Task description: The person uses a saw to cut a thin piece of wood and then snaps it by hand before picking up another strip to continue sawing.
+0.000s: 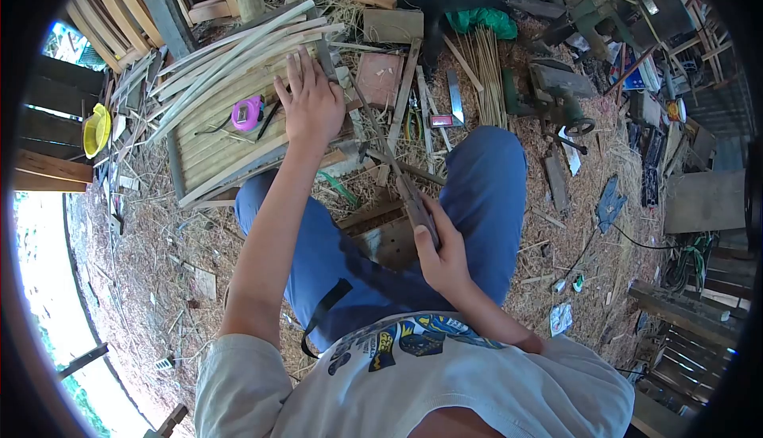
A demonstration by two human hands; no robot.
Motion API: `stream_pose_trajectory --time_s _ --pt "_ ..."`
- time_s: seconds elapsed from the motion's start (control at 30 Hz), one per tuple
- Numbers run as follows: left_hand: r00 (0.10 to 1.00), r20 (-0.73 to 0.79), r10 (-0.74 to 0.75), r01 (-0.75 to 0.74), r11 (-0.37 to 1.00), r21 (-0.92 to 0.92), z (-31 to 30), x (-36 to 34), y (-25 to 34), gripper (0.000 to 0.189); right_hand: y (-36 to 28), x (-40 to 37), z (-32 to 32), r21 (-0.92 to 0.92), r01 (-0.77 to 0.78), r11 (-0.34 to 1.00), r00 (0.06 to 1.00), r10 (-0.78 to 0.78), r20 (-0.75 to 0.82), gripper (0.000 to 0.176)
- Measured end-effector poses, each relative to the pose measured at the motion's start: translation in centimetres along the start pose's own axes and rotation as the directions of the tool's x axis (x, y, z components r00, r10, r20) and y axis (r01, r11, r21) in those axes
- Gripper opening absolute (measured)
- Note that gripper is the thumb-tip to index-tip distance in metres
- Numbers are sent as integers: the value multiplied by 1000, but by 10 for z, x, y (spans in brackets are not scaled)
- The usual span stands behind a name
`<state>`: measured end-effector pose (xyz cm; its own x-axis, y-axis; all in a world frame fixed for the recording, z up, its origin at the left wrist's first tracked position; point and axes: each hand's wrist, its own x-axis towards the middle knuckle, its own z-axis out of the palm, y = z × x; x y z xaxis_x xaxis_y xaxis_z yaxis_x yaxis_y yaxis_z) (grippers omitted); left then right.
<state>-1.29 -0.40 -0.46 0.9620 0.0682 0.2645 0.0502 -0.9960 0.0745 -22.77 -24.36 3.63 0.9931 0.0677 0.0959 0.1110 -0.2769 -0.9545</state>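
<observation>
My left hand [310, 102] lies flat, fingers stretched out, on the right end of a framed wooden slat panel [218, 148]. Just left of it on the panel are a pink tape measure [247, 112] and a black pen or marker [269, 121]. Long thin wood strips [230, 56] lie across the panel's far side. Between my knees, my right hand [447, 255] is wrapped around the wooden handle of what looks like a handsaw [411, 199]. Its long narrow blade, seen nearly edge-on, points up and left past the panel's right edge. Its teeth cannot be made out.
A metal square [455, 98] with a red part lies beyond my right knee, near a bundle of thin sticks [483, 64]. A bench vise [560, 92] stands to the right. A yellow bowl [97, 130] is at the far left. Shavings and scraps cover the ground.
</observation>
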Motion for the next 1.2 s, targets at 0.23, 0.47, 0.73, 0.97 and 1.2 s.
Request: stream_pose_trajectory --time_s 0.23,0.47,0.73,0.97,1.2 --pt "1000 9 -1 1 1000 10 -3 -1 0 68 -4 28 10 21 -88 996 996 88 33 52" --pt "1000 11 4 -4 1000 -7 -3 -2 1 67 -7 28 10 46 -92 995 995 91 28 53" --pt "1000 10 -12 12 998 -55 -3 0 0 67 -4 1 -3 -18 -31 999 999 31 8 52" --pt "1000 17 -3 3 1000 -9 -7 0 1 67 -7 7 -8 -37 -91 995 995 92 30 52" --pt "1000 -8 26 -26 999 26 2 1 -1 67 -25 33 -5 2 -160 987 984 159 76 52"
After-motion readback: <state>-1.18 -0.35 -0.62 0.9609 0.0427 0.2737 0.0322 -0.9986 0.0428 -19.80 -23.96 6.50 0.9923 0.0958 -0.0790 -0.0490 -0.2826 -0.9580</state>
